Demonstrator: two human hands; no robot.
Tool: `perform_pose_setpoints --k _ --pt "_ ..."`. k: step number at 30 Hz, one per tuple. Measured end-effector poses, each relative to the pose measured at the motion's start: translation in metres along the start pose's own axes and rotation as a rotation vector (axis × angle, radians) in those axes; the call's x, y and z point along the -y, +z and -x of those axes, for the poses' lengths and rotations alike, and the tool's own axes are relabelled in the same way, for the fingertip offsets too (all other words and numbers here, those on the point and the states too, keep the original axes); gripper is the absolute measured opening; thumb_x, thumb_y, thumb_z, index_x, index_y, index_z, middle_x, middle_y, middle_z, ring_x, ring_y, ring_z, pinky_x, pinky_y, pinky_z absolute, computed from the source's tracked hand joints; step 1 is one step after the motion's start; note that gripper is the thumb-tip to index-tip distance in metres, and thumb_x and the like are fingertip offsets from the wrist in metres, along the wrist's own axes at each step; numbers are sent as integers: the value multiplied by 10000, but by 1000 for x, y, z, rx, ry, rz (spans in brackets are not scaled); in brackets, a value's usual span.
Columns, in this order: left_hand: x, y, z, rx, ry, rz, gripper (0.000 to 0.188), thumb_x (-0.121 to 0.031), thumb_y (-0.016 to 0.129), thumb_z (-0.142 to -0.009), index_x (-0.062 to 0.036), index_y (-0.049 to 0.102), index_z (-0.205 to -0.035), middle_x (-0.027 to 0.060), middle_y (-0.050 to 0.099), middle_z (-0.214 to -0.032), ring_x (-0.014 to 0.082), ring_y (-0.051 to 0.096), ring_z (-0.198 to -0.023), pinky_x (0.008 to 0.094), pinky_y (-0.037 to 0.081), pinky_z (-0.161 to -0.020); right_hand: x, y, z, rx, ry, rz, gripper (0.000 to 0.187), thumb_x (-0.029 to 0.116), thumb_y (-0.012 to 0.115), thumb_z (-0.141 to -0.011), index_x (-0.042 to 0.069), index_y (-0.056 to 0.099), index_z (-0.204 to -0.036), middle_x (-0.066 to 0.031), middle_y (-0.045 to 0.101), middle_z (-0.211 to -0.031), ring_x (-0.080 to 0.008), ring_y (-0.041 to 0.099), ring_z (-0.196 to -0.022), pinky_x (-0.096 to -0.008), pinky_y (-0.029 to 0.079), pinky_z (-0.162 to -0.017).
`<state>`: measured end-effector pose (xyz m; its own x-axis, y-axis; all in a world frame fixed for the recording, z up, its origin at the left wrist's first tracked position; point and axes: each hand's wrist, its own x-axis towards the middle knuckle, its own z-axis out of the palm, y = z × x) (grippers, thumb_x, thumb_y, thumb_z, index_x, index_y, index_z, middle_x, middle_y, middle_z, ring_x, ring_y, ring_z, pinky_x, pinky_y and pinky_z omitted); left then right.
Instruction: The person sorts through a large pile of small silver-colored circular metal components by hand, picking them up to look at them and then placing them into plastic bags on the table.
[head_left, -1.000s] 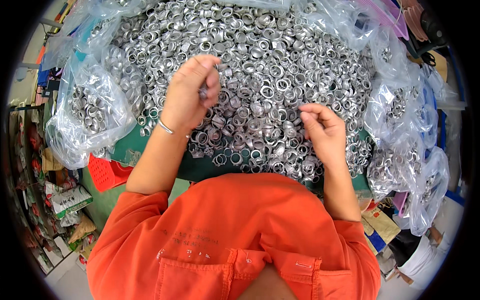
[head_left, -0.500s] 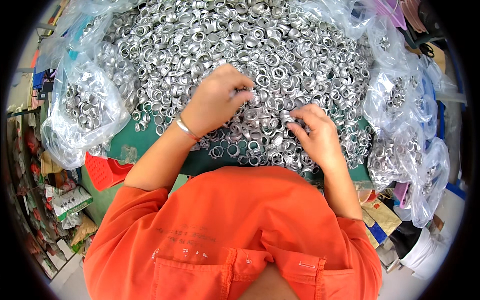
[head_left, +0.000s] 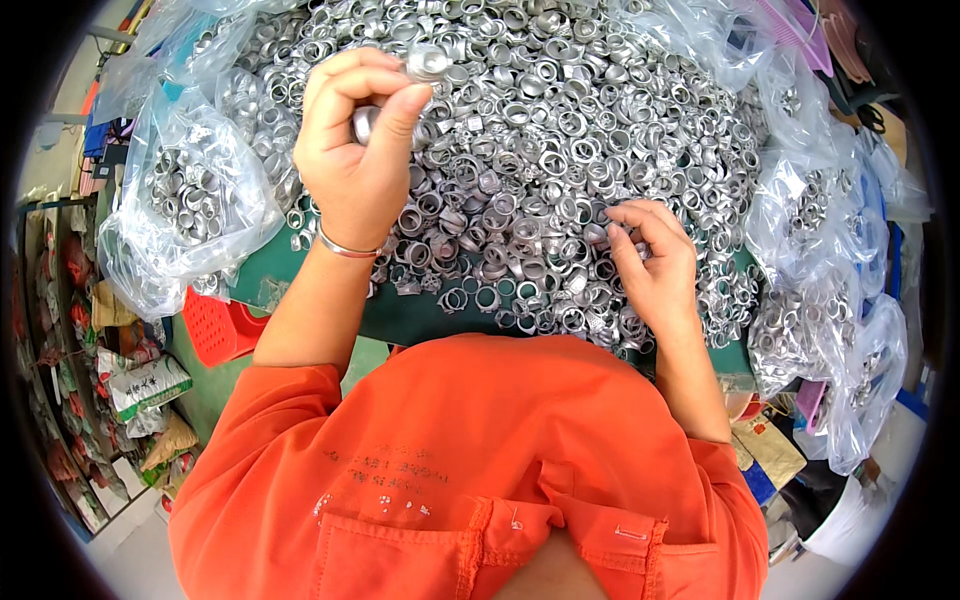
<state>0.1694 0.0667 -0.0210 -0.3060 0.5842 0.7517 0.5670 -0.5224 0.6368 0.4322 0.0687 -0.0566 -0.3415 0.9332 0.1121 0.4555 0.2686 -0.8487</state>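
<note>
A wide heap of silver-grey metal rings (head_left: 560, 130) covers most of the green tabletop (head_left: 400, 318). My left hand (head_left: 355, 150) is raised over the heap's left part, gripping a ring (head_left: 427, 62) between thumb and fingertips. Another rounded ring (head_left: 364, 124) shows in the curl of that same hand. Lower on the right, my right hand (head_left: 655, 262) rests at the rings with thumb and fingers curled together. A small grey piece, seemingly a ring (head_left: 598, 232), sits at its fingertips; whether it is gripped is partly hidden.
Clear plastic bags of rings lie at the left (head_left: 190, 215) and right (head_left: 800, 320) edges of the table. Below the left edge is a red perforated basket (head_left: 215, 328). Shelving with packages (head_left: 70, 350) stands farther left. A purple tray (head_left: 795, 35) is at the back right.
My left hand has lifted up and left from the middle of the heap, and a ring now shows at its fingertips. My right hand has shifted slightly right and down.
</note>
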Motion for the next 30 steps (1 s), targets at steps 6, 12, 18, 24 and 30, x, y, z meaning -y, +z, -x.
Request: perform_pose_setpoints --k 6,12,18,24,30 --pt "10 -3 29 816 -209 -135 102 -35 689 -718 -31 623 -796 63 595 -748 202 572 -670 292 458 -605 10 20 -7 142 -256 35 102 46 639 -765 55 644 -866 -79 588 -769 -239 595 -683 -311 484 -594" --pt "0 5 45 908 -267 -51 130 -29 694 -695 -22 617 -799 71 564 -726 221 557 -677 306 454 -608 15 38 -10 236 -276 269 128 182 641 -788 84 571 -829 -75 521 -785 -275 584 -677 -356 483 -557" --pt "-2 -7 55 1049 -91 -237 130 -32 692 -683 -43 618 -790 57 532 -823 242 550 -735 317 458 -630 10 12 -26 -181 -258 80 159 70 679 -766 16 620 -903 -69 565 -723 -168 547 -626 -261 448 -567" --pt "-8 -1 46 775 -562 253 115 30 670 -709 -22 614 -795 61 567 -912 156 547 -792 268 454 -679 13 19 -14 46 -152 -92 201 25 671 -753 23 630 -950 -45 564 -722 -127 538 -616 -242 443 -558" --pt "-7 2 56 606 -953 778 61 -33 668 -771 -12 621 -804 138 578 -1046 114 563 -729 194 449 -564 21 29 -11 98 -70 -417 297 -14 683 -729 27 617 -1016 -44 573 -775 -105 549 -653 -223 456 -593"
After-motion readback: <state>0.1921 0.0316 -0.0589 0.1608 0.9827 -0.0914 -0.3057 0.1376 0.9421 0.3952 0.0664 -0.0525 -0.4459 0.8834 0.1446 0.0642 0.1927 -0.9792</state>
